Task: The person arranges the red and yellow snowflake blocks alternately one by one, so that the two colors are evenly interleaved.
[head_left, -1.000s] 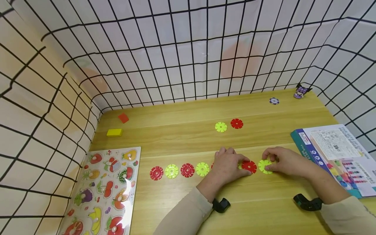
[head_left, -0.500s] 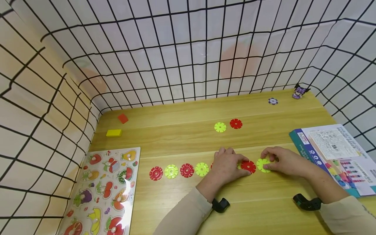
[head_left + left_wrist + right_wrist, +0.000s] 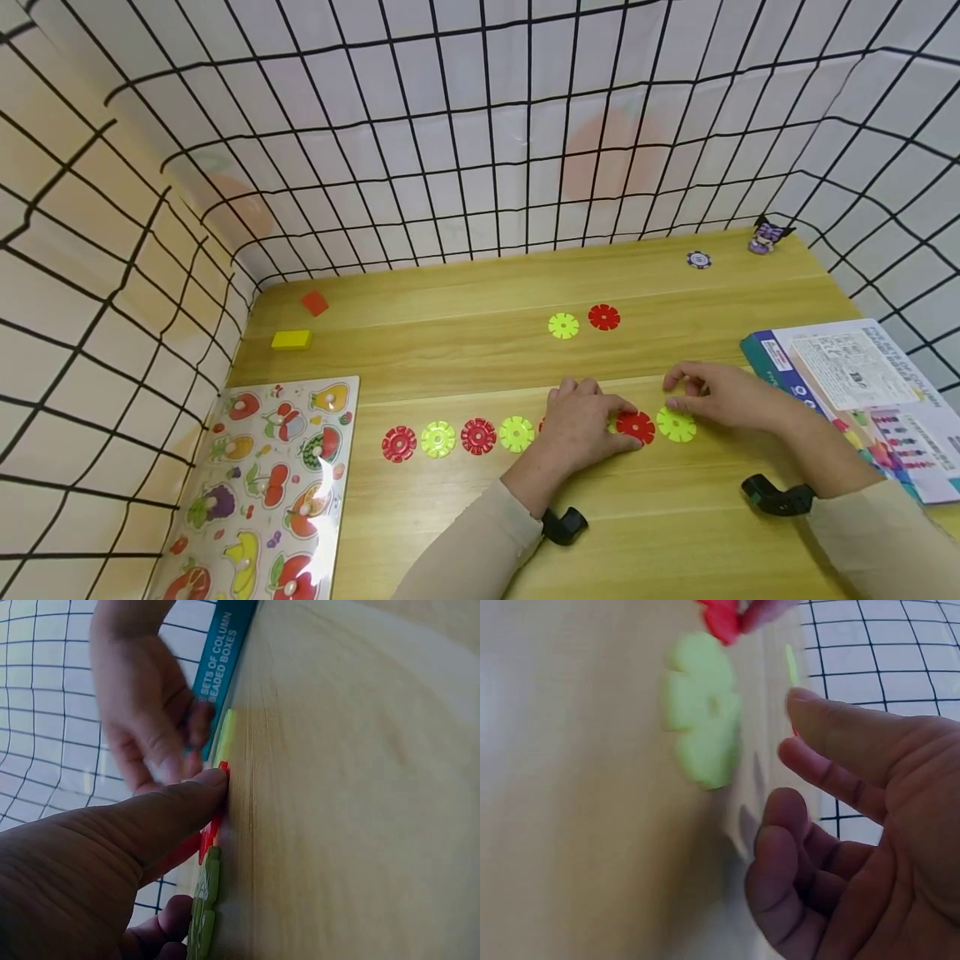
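Observation:
Flat, notched interlocking discs lie in a row on the table, red alternating with yellow-green. Near the row's right end my left hand (image 3: 573,425) holds a red interlocking disc (image 3: 637,427) between thumb and forefinger, flat on the wood. The palm covers several discs in the middle of the row. At the right end lies a yellow-green disc (image 3: 677,426), just beside the red one. My right hand (image 3: 731,398) hovers above and right of it, fingers loosely bent and holding nothing. In the right wrist view, a gap separates those fingertips from the yellow-green disc (image 3: 705,712).
Farther back lie another yellow-green disc (image 3: 563,326) and red disc (image 3: 603,317). A fruit puzzle board (image 3: 285,467) is at left, a box (image 3: 855,400) at right. Yellow (image 3: 291,339) and orange (image 3: 315,302) blocks, a chip (image 3: 699,260) and a figurine (image 3: 767,237) sit near the mesh fence (image 3: 487,158).
My right hand has let go of the yellow-green disc at the row's end and lifted slightly away. The left hand stays in place on the red disc.

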`<action>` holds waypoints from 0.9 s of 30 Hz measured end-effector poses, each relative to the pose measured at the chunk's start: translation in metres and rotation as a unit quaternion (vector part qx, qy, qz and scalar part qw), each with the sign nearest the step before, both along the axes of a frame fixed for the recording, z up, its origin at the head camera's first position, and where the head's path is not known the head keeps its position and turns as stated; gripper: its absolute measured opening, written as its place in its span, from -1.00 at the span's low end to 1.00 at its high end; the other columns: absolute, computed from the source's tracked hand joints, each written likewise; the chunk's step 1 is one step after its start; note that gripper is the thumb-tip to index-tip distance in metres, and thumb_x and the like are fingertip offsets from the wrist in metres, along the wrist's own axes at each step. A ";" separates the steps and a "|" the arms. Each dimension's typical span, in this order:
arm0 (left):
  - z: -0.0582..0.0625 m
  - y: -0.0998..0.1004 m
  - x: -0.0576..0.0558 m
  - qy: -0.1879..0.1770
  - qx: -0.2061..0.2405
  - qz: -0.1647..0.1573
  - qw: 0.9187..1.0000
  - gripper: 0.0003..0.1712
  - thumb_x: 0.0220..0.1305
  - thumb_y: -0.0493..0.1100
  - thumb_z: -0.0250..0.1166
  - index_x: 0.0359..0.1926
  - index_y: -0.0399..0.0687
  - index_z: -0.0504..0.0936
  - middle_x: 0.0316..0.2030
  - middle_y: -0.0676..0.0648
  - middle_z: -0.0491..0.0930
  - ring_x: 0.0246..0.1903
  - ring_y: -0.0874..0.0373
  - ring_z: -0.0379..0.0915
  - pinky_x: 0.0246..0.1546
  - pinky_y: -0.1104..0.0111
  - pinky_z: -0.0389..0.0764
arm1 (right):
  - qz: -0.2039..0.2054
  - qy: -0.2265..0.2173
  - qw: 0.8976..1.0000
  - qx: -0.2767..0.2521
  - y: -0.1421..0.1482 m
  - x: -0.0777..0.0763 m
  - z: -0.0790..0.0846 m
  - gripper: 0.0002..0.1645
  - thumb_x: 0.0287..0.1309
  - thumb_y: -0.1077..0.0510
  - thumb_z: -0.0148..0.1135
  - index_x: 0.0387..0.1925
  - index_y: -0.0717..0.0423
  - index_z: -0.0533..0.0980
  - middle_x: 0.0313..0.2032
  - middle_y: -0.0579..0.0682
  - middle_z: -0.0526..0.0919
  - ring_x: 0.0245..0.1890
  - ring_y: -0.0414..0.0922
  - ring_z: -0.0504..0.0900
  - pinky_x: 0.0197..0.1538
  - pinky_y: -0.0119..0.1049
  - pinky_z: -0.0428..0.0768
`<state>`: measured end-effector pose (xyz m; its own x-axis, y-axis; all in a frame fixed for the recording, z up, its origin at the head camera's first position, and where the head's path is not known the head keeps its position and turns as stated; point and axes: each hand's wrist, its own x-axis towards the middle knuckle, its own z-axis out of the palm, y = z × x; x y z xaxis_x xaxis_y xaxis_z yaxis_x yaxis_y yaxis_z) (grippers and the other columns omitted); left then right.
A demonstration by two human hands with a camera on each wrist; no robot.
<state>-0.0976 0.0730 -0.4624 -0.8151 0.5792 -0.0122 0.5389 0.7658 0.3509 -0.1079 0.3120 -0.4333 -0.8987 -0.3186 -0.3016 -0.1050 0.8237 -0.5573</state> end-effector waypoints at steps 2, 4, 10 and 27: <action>0.000 -0.001 -0.001 -0.001 -0.003 0.000 1.000 -0.53 -0.09 0.43 0.26 -0.07 0.61 0.58 -0.42 0.21 0.30 -0.37 0.25 0.08 -0.38 0.38 0.13 | 0.000 0.009 1.000 -0.002 -0.004 -0.014 0.004 -0.61 0.14 -0.20 0.17 -0.11 -0.08 0.47 -0.45 -0.05 0.41 -0.49 -0.11 0.37 -0.46 -0.28 0.32; 0.001 -0.001 -0.001 -0.003 -0.004 0.001 1.000 -0.52 -0.09 0.43 0.26 -0.07 0.61 0.58 -0.42 0.21 0.30 -0.37 0.24 0.08 -0.38 0.38 0.12 | 0.002 0.026 1.000 -0.004 -0.011 -0.031 0.006 -0.63 0.16 -0.17 0.16 -0.10 -0.06 0.48 -0.42 -0.04 0.44 -0.45 -0.10 0.40 -0.42 -0.25 0.36; 0.003 -0.002 0.000 0.001 -0.009 0.002 1.000 -0.52 -0.10 0.44 0.26 -0.08 0.61 0.58 -0.40 0.21 0.31 -0.37 0.25 0.08 -0.39 0.38 0.13 | 0.033 0.089 0.995 0.014 -0.036 -0.083 0.004 -0.70 0.20 -0.05 0.17 -0.11 -0.01 0.52 -0.29 0.00 0.49 -0.32 -0.07 0.46 -0.28 -0.17 0.45; 0.003 0.001 -0.002 -0.012 -0.009 -0.015 1.000 -0.51 -0.04 0.45 0.20 -0.05 0.56 0.57 -0.31 0.21 0.39 -0.29 0.22 0.14 -0.36 0.35 0.13 | 0.196 0.129 0.966 0.112 -0.076 -0.128 0.005 -0.55 0.23 0.18 0.10 0.15 -0.13 0.47 -0.30 0.05 0.38 -0.35 -0.05 0.33 -0.28 -0.19 0.34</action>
<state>-0.0999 0.0741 -0.4590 -0.7961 0.6036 -0.0423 0.5540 0.7552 0.3504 -0.2358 0.2364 -0.4279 -0.7765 -0.6027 -0.1838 -0.5451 0.7889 -0.2837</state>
